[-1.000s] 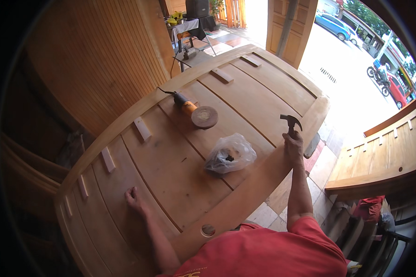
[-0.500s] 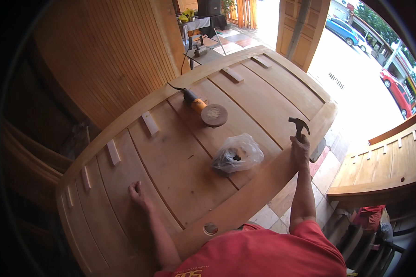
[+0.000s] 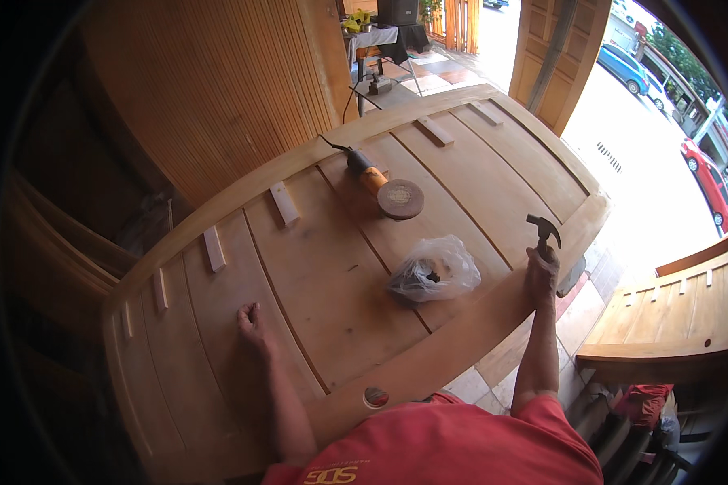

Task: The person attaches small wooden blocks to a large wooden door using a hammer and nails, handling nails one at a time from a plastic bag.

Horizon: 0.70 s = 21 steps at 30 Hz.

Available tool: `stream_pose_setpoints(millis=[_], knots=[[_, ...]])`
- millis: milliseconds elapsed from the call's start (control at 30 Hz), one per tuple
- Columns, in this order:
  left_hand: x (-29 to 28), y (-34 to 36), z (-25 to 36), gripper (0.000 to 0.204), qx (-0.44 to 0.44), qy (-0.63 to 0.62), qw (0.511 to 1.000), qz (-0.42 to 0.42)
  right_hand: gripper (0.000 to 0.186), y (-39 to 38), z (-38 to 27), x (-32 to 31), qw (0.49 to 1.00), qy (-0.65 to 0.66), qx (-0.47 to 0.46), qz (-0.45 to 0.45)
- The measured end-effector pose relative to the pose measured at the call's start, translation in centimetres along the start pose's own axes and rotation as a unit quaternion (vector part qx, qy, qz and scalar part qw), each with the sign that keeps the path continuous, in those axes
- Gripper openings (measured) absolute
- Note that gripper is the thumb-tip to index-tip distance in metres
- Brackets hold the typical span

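Observation:
My right hand [image 3: 541, 271] is wrapped round the handle of a claw hammer [image 3: 545, 229], its head pointing up, at the right edge of a large wooden door panel [image 3: 299, 267]. My left hand [image 3: 253, 325] is closed, fingers curled together, just above the panel's left part. Whatever it pinches, if anything, is too small to make out. Between the hands sits a clear plastic bag [image 3: 453, 265] with dark small contents that I cannot name. Farther back lies an orange and black angle grinder [image 3: 370, 174] with a round sanding disc [image 3: 400, 200] facing up.
Several short wooden strips [image 3: 284, 204] lie along the panel's far side. A round hole [image 3: 375, 397] pierces its near rail. Another panelled wooden piece [image 3: 663, 323] stands at the right. Slatted wood [image 3: 218, 89] rises behind on the left. Outside, cars [image 3: 708, 182] stand on the road.
The whole view has shifted, so the scene sits farther right. Both hands keep nearly the same place over the panel, and the hammer stays in my right hand.

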<state>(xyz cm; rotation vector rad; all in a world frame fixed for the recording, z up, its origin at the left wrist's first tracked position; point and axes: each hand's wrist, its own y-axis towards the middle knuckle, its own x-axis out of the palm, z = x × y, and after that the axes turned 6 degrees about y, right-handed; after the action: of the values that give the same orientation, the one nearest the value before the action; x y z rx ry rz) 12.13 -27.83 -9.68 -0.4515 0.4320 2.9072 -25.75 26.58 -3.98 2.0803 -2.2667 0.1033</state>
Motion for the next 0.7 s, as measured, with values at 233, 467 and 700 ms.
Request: stream_pose_setpoints(millis=[233, 467, 700], knots=[[-0.3, -0.1, 0.1, 0.018, -0.019, -0.033, 0.999, -0.006, 0.015, -0.5, -0.6, 0.6, 1.000, -0.006, -0.005, 0.001], [-0.6, -0.3, 0.5, 0.018, -0.030, -0.029, 0.999, 0.007, 0.014, -1.2, -0.8, 1.2, 0.999, 0.037, -0.012, 0.004], [-0.4, -0.7, 2.5, 0.020, -0.045, 0.011, 0.999, 0.007, 0.014, -1.0, -0.8, 0.9, 1.000, 0.019, -0.011, -0.018]])
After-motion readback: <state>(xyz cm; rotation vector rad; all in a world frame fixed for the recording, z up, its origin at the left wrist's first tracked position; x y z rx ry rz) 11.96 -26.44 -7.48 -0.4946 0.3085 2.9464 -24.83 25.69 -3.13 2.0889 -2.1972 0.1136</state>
